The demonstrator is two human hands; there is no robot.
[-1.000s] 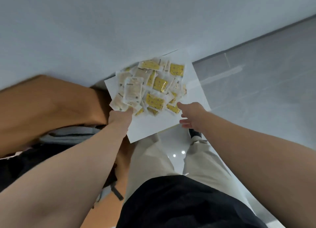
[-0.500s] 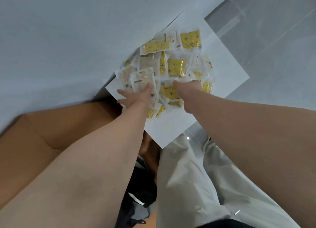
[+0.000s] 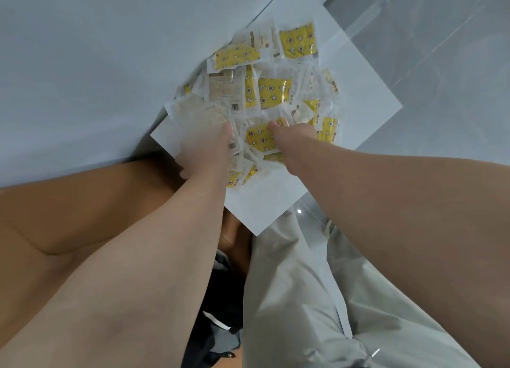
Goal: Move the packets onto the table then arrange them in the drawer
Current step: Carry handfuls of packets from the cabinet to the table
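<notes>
A heap of small clear packets (image 3: 273, 91), many with yellow printed contents and some pale, lies on a white flat surface (image 3: 276, 202) that juts out from a white front. Both my hands are in the near part of the heap. My left hand (image 3: 204, 149) grips pale packets at the heap's left edge, with its thumb on top of them. To the right of a yellow packet, my right hand (image 3: 295, 135) digs into the pile. Its thumb shows, and its fingers are buried and curled round packets.
A white panel (image 3: 82, 64) fills the upper left. A brown surface (image 3: 55, 215) lies at the left beneath my left forearm. Grey glossy floor tiles (image 3: 441, 64) are at the right. My light grey trousers (image 3: 303, 298) and a black item (image 3: 220, 312) are below.
Both hands have moved from the near edge of the white surface into the pile of packets and closed on them. The view has moved closer to the heap.
</notes>
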